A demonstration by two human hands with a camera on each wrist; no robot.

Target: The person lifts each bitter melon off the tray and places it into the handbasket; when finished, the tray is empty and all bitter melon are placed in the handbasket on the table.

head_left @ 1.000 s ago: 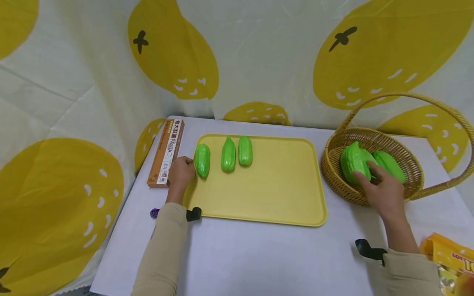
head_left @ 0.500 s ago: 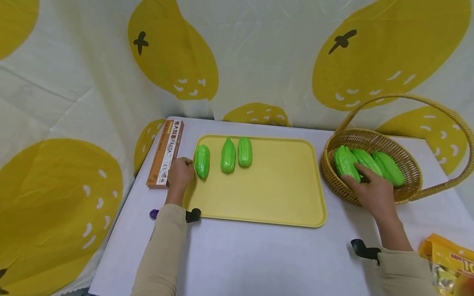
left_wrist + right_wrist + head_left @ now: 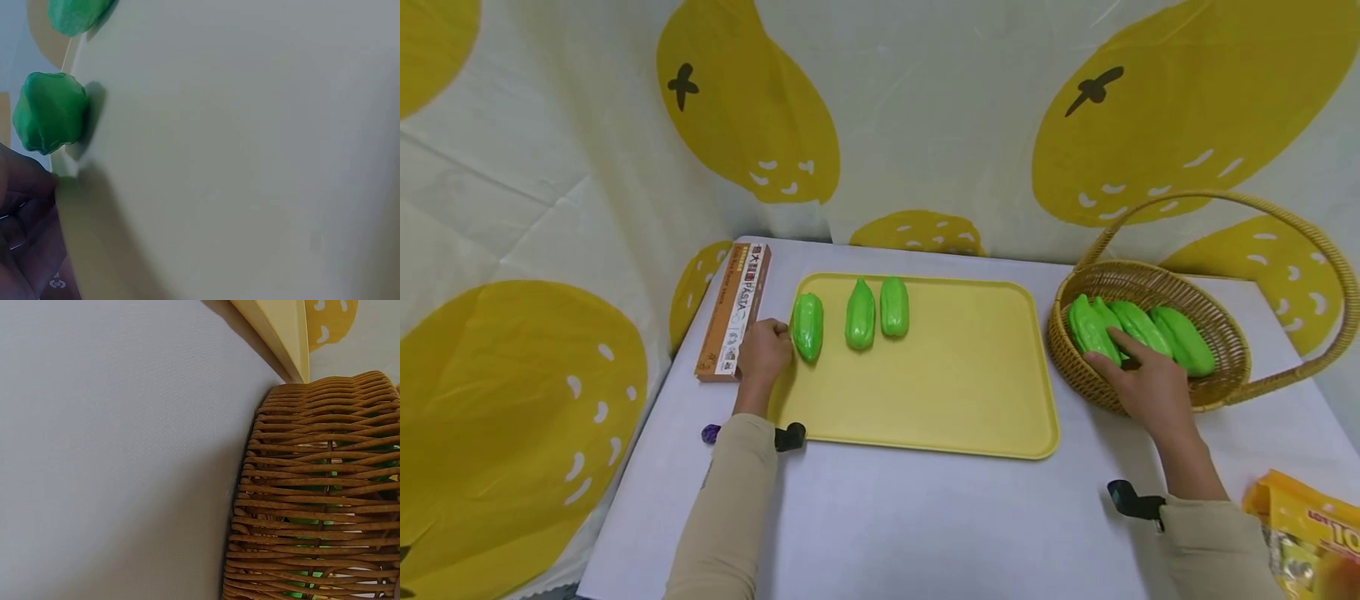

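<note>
My left hand grips the left rim of the yellow tray, fingers curled; in the left wrist view a fingertip touches that edge. Three glossy green ridged gourds lie on the tray: the left gourd close to that hand, the middle gourd and the right gourd further back. Inside the wicker basket, my right hand pinches the leftmost gourd between thumb and fingers. More green gourds lie beside it. The right wrist view shows mainly the basket's woven side.
A pasta box lies left of the tray. Near my left wrist is a small purple thing. A yellow snack bag stands at the right front. The basket's tall handle arches over its right side. Fruit-print cloth hangs behind.
My right hand has moved left within the basket, bringing the gripped gourd to the left side, and another gourd now shows behind it. My left hand has stayed at the tray rim.
</note>
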